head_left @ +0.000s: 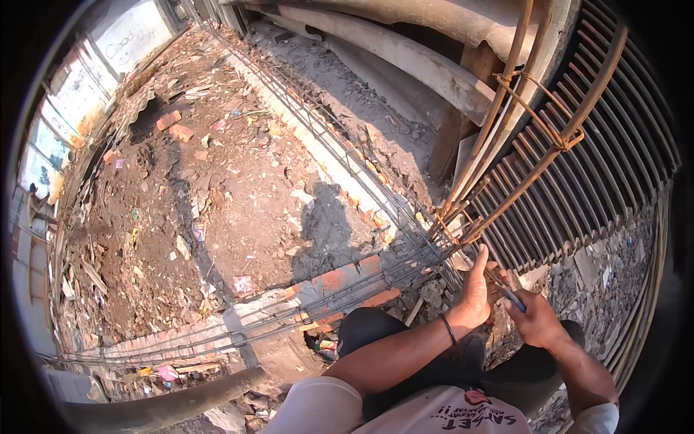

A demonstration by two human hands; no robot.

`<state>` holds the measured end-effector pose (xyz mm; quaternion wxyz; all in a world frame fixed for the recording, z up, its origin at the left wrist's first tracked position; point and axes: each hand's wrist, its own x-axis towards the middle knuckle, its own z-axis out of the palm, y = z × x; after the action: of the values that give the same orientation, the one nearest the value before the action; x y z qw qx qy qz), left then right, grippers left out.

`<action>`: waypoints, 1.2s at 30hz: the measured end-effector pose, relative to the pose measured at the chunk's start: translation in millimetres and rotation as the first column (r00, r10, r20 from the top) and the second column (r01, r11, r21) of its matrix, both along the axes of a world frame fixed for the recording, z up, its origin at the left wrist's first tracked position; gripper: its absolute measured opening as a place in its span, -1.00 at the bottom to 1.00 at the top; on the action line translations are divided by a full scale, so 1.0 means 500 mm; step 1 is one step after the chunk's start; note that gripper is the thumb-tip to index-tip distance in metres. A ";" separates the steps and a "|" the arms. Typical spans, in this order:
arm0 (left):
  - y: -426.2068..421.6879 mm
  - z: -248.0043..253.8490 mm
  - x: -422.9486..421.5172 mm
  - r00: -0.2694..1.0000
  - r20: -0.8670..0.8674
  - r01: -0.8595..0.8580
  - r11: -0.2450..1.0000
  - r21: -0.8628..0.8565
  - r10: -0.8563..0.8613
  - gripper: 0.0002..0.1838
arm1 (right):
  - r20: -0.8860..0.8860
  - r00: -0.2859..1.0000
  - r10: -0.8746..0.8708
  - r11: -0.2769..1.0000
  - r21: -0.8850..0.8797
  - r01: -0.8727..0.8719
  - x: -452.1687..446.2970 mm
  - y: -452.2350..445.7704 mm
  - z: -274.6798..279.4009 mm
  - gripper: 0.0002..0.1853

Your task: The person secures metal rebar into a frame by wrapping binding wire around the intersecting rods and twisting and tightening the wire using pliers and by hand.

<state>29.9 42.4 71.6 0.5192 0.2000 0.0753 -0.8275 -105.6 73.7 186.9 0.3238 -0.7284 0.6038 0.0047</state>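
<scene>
Tool handle (515, 300) | right hand (540, 320) gripping it | left hand (473, 298) digit raised, grip unclear

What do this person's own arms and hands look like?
The left grip and right grip are ungloved hands. A thin dark band circles the left wrist; none shows on the right. Both forearms are bare below a short, pale left sleeve and right sleeve.

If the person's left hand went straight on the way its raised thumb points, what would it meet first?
The left hand would probably meet the lower part of the rusty brown, slanting steel bar just ahead of it, though depth is unclear in this single view.
</scene>
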 end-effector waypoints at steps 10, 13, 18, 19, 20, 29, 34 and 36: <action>-0.031 -0.011 -0.031 0.989 0.037 -0.144 0.987 0.066 0.142 -0.62 | -0.159 0.971 0.180 0.918 -0.327 -0.224 0.026 0.057 -0.002 -0.31; -0.034 -0.018 -0.040 0.988 0.044 -0.152 0.985 0.086 0.149 -0.59 | -0.433 0.882 0.185 0.725 -0.545 -0.420 0.010 0.063 -0.053 -0.32; 0.007 0.028 0.029 0.975 0.219 -0.018 0.999 -0.035 0.025 -0.70 | 0.157 0.977 0.145 0.981 -0.155 -0.120 -0.009 0.032 -0.042 -0.50; -0.001 0.027 0.029 0.974 0.226 -0.021 0.999 -0.034 0.028 -0.70 | 0.222 0.972 0.081 0.996 -0.057 -0.070 -0.004 0.034 -0.035 -0.48; -0.011 0.022 0.028 0.994 0.110 -0.021 1.000 0.002 0.020 -0.72 | 0.281 0.960 0.009 0.999 0.048 -0.024 0.002 0.038 -0.029 -0.46; -0.036 -0.039 -0.033 0.948 0.247 -0.209 0.978 0.002 0.202 -0.78 | -0.440 0.889 0.130 0.757 -0.535 -0.375 0.011 0.080 -0.099 -0.37; 0.015 -0.024 0.026 0.931 0.363 0.057 0.998 -0.027 -0.043 -0.26 | 0.494 0.844 -0.210 0.976 0.155 0.152 0.005 0.046 -0.070 -0.61; 0.017 0.028 0.042 0.984 0.154 0.091 0.996 0.007 -0.091 -0.46 | 0.462 0.334 -0.822 0.519 0.848 0.105 0.014 0.043 -0.037 -0.65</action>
<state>50.9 51.0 85.9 0.4853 0.2668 0.0259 -0.8323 -98.5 95.3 168.2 0.7986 -0.2186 0.5136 -0.2251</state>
